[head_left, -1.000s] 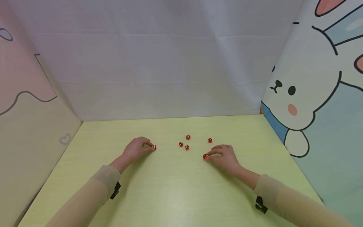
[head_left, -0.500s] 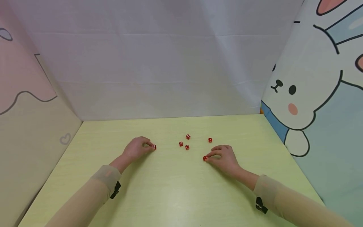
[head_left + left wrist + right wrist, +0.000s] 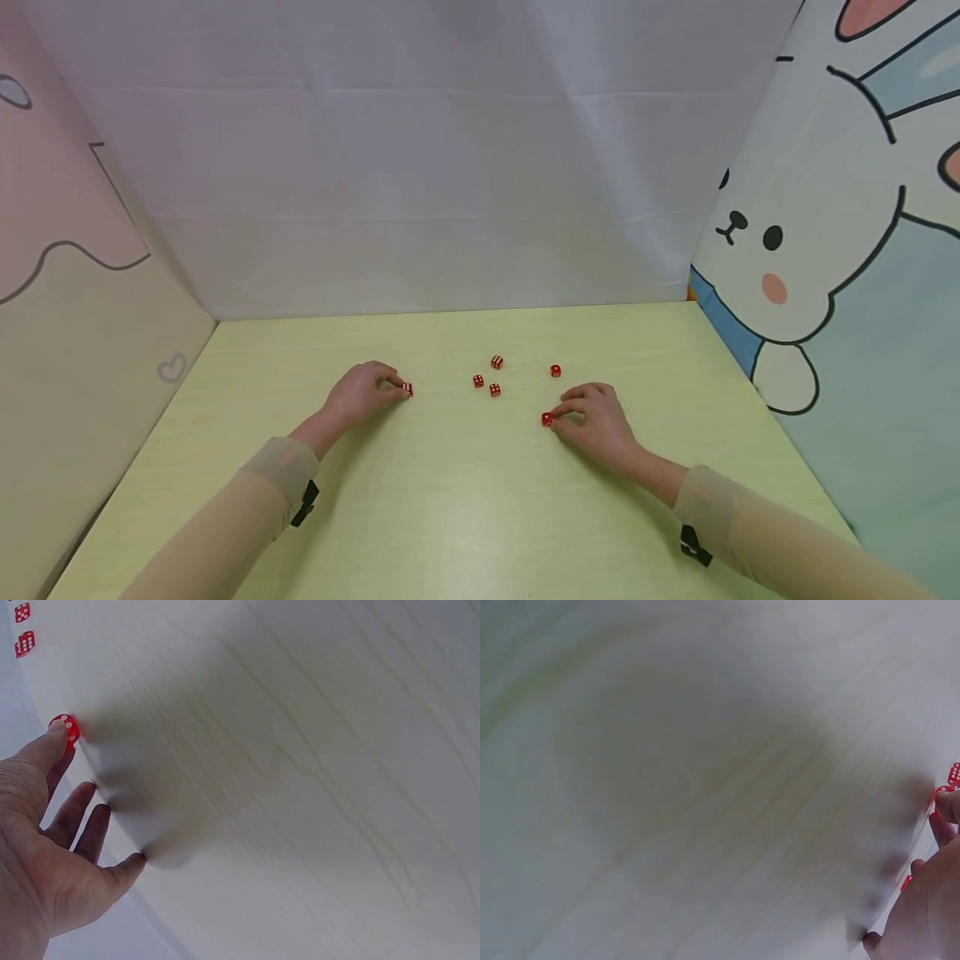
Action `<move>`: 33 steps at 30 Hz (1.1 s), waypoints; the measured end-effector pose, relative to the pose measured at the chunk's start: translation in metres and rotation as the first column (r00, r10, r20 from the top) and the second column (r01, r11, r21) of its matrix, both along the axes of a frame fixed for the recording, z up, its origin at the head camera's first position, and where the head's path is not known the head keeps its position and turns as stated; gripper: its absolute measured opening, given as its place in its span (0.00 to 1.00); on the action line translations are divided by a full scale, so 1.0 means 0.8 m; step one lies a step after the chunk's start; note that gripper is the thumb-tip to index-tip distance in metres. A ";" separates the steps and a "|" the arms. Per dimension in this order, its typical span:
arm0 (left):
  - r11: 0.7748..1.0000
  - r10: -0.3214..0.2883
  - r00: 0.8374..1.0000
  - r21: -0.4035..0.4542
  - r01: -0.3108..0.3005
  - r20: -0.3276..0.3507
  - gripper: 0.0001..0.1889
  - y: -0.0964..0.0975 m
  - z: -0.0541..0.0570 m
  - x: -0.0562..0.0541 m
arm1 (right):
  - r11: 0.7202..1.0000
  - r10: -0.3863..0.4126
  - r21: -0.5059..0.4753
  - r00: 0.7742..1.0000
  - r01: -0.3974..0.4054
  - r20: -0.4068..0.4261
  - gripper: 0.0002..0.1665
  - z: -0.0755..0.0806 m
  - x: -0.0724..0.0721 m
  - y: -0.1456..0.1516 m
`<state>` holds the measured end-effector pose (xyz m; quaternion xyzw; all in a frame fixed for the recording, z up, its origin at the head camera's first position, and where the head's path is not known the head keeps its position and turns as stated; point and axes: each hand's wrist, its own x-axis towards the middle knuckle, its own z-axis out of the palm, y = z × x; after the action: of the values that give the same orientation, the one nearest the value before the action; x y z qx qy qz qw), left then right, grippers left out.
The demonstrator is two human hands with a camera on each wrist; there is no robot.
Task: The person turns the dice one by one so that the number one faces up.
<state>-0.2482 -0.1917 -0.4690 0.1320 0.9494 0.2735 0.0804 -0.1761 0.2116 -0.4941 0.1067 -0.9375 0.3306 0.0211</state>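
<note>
On the left of the table my left hand pinches a red die with white pips between thumb and forefinger. The left wrist view shows this die at the thumb tip, the other fingers spread and their tips at the tabletop. My right hand holds another red die at its thumb and fingertips, low over or on the table; which one I cannot tell. Part of that die shows at the edge of the right wrist view, mostly covered by the thumb.
Between the hands lie three loose red dice: a far die, a left die and a near die. Another die lies beyond my right hand. A white cloth hangs behind the pale wooden table; printed panels flank it.
My right hand has brought its die slightly nearer to me, then a little to the right, and the die's face has turned. My left hand and the loose dice stay put.
</note>
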 end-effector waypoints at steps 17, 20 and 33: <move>1.000 -0.003 1.000 -0.001 0.003 -0.007 0.06 0.000 0.008 0.004 | 0.999 0.003 0.035 0.998 0.000 -0.065 0.05 0.001 0.005 0.002; 1.000 -0.004 1.000 -0.004 0.004 -0.009 0.06 0.000 0.009 0.004 | 0.999 0.007 0.036 0.997 -0.005 -0.071 0.05 0.002 0.005 0.003; 1.000 -0.011 1.000 -0.003 0.011 -0.014 0.06 0.001 0.012 0.006 | 0.999 0.022 0.036 0.997 -0.019 -0.073 0.10 0.010 0.007 0.007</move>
<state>-0.2432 -0.1912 -0.4594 0.1392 0.9496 0.2707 0.0753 -0.1705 0.2173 -0.4865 0.1288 -0.9406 0.3101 0.0503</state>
